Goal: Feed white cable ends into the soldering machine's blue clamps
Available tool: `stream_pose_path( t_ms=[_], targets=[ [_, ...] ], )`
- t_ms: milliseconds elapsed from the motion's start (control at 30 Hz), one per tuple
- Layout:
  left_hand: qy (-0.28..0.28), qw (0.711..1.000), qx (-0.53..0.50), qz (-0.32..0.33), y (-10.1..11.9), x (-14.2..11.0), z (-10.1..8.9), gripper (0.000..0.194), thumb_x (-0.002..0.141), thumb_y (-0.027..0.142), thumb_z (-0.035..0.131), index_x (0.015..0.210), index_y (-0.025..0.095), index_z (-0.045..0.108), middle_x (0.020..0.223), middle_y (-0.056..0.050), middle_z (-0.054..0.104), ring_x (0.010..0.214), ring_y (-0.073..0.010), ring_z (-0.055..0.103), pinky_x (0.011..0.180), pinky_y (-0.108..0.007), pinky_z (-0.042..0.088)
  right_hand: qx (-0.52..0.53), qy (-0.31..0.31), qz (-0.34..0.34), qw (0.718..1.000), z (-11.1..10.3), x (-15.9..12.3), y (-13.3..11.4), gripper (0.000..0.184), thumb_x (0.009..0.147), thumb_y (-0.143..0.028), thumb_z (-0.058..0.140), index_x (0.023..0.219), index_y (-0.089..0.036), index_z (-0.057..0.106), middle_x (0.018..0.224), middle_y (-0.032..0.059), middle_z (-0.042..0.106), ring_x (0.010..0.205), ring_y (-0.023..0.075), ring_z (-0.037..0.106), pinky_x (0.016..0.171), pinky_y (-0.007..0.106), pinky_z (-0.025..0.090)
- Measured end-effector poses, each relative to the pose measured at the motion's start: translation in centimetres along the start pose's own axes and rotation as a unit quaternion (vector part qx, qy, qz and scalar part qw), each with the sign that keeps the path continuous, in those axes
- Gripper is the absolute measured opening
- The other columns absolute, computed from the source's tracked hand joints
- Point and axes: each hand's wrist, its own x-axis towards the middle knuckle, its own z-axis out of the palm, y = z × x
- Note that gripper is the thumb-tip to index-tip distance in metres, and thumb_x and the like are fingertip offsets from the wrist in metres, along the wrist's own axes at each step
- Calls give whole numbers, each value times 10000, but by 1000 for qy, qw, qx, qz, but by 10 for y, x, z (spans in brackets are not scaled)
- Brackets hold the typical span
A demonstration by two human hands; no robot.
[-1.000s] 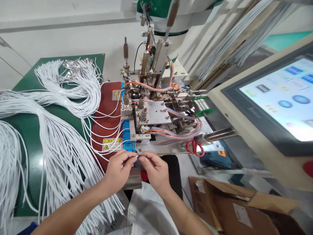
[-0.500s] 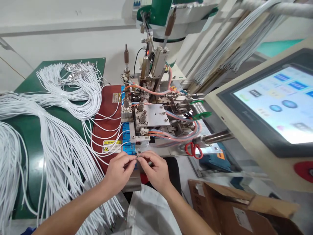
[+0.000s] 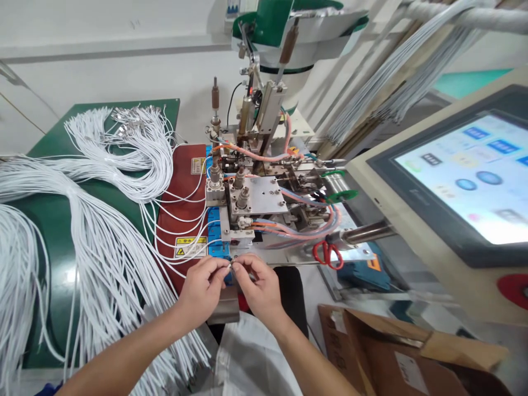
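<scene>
At the front edge of the machine my left hand (image 3: 203, 289) pinches the end of a white cable (image 3: 175, 271) between thumb and forefinger. Fingertip to fingertip with it, my right hand (image 3: 260, 289) is closed in a pinch on the cable's tip, whose fine ends are too small to make out. Just beyond the fingers runs a row of blue clamp blocks (image 3: 217, 249), with several white cables leading into it across a dark red plate (image 3: 169, 223). Bundles of white cables (image 3: 103, 258) spread over the green table (image 3: 49, 264) on the left.
The machine's metal plate (image 3: 262, 197) with hoses and cylinders stands ahead. Red-handled scissors (image 3: 328, 254) lie at its right front. A touch screen (image 3: 474, 170) juts in from the right, above a cardboard box (image 3: 371, 352). More cables (image 3: 396, 66) hang from a padded bar.
My hands stay together in nearly the same spot, with fingers shifting slightly at the cable's tip. The whole view has moved a little.
</scene>
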Motion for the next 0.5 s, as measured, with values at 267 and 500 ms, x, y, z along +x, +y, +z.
stream_pose_path(
  t_ms=[267, 500],
  targets=[
    [-6, 1000, 22, 18, -1, -2, -2, 168, 857, 219, 457, 845, 178, 620, 764, -20, 596, 544, -91, 546, 540, -209, 472, -52, -22, -46, 997, -5, 2, -7, 97, 784, -191, 536, 716, -182, 605, 681, 20, 597, 595, 125, 547, 533, 229, 439],
    [18, 999, 33, 15, -1, -1, 2, 150, 837, 186, 472, 806, 193, 619, 749, -21, 614, 694, -140, 585, 629, -248, 493, -79, -8, -51, 996, 2, 3, -5, 98, 785, -188, 499, 701, -188, 550, 656, 3, 556, 589, 125, 525, 551, 228, 436]
  ],
)
